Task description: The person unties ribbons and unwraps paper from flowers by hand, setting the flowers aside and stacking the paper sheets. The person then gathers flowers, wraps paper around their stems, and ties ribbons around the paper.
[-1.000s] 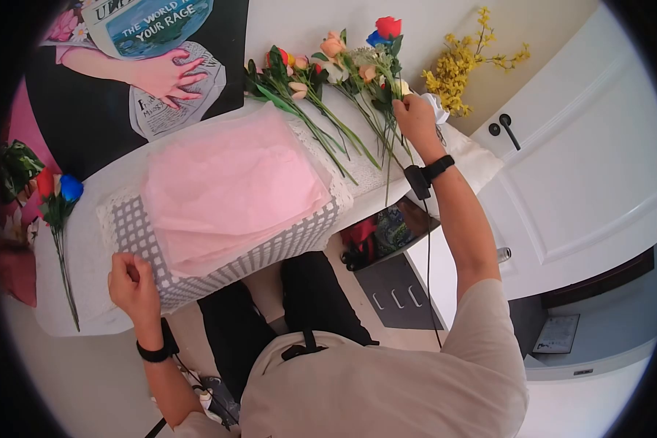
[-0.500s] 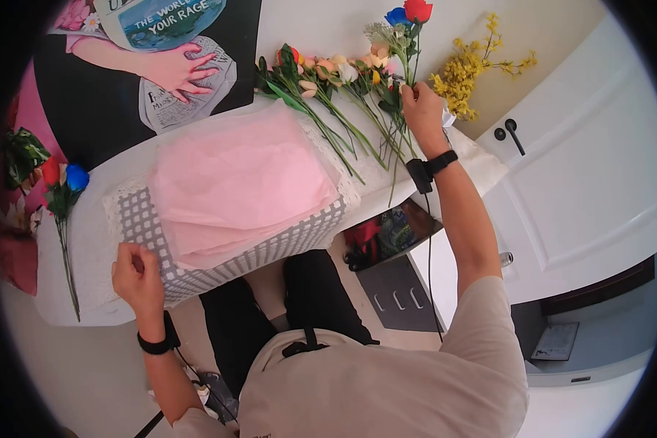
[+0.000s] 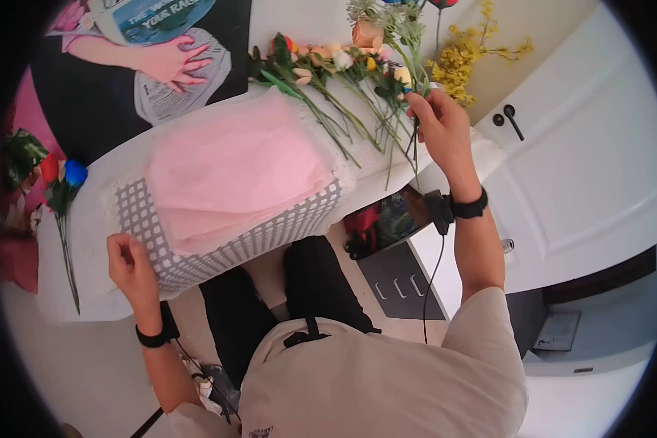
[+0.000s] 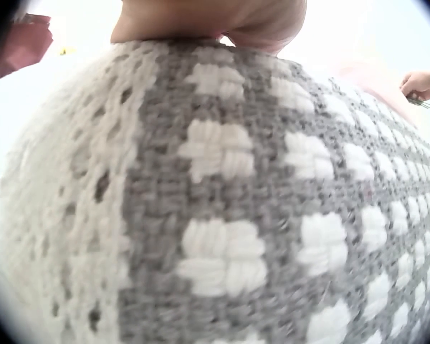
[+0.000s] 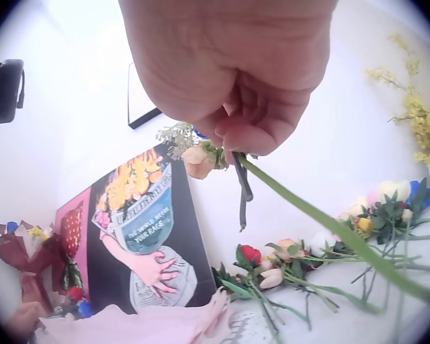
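In the head view my right hand (image 3: 445,128) pinches a small bunch of artificial flower stems above the right part of the table. The bunch has a pale green-white sprig (image 3: 405,29), a peach rose (image 3: 367,34), and a red flower (image 3: 443,3) cut by the top edge. Seen from the right wrist, thumb and fingers close round the stems, and a long green stem (image 5: 330,222) trails below. My left hand (image 3: 133,266), loosely curled and holding nothing, rests at the front-left corner of the grey-and-white checked cloth (image 4: 222,258). Pink wrapping sheets (image 3: 233,168) lie on that cloth.
More artificial flowers (image 3: 336,62) lie in a row along the table's back. Red and blue roses (image 3: 62,175) lie at the left. A painting (image 3: 153,66) leans behind, with yellow blossom sprays (image 3: 456,69) at the back right. An opened drawer (image 3: 387,226) lies below the table, beside a white door (image 3: 562,160).
My right hand has lifted the bunch off the row and moved right, so its flowers now appear higher and larger. The left hand has stayed by the cloth's corner.
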Available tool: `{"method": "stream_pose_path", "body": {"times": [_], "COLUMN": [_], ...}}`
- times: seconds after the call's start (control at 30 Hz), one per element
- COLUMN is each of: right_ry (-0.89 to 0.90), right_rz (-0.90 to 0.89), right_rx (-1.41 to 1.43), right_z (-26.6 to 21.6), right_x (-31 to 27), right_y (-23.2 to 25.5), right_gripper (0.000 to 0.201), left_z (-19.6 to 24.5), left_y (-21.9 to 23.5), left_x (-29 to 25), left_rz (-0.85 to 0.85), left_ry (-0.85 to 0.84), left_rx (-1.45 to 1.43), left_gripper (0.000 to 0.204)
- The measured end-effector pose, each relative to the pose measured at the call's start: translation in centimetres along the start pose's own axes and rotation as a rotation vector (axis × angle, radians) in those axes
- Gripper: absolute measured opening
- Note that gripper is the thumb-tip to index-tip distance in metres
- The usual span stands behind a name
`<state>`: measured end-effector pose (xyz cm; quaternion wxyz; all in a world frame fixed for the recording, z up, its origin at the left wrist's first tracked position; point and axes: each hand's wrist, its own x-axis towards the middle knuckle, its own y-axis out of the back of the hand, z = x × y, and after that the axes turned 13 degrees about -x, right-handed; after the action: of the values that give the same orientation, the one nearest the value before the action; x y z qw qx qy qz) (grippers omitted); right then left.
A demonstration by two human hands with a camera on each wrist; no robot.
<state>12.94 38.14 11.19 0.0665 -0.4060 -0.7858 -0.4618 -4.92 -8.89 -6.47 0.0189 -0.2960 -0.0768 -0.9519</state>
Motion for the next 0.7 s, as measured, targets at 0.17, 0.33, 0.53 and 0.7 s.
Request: {"method": "stream_pose_path", "body": {"times": [0.17, 0.33, 0.53, 0.7], "right_ry": [0.005, 0.283, 0.438, 0.426], "right_rz": [-0.205, -0.445, -0.521, -0.504], "right_rx": [0.164, 0.182, 0.205, 0.207], "right_z": [-6.5, -13.1, -17.7, -17.2], "right_x": [-3.2, -5.2, -5.3, -4.7], "right_y": [-1.1, -4.4, -11.2, -13.8], "right_gripper": [0.029, 0.027, 0.027, 0.028], "left_z": [5.0, 9.2, 9.4, 6.7], "left_y": [-0.9, -1.3, -2.3, -2.8], "left_x": [0.3, 2.9, 5.8, 6.7], "left_rz": [-0.183, -0.319, -0.498, -0.624], "left_ry": [-0.103, -0.28, -0.481, -0.443], "left_rx": [-0.104, 0.042, 0.264, 0.308], "left_gripper": [0.013, 0.038, 0.044, 0.031]}}
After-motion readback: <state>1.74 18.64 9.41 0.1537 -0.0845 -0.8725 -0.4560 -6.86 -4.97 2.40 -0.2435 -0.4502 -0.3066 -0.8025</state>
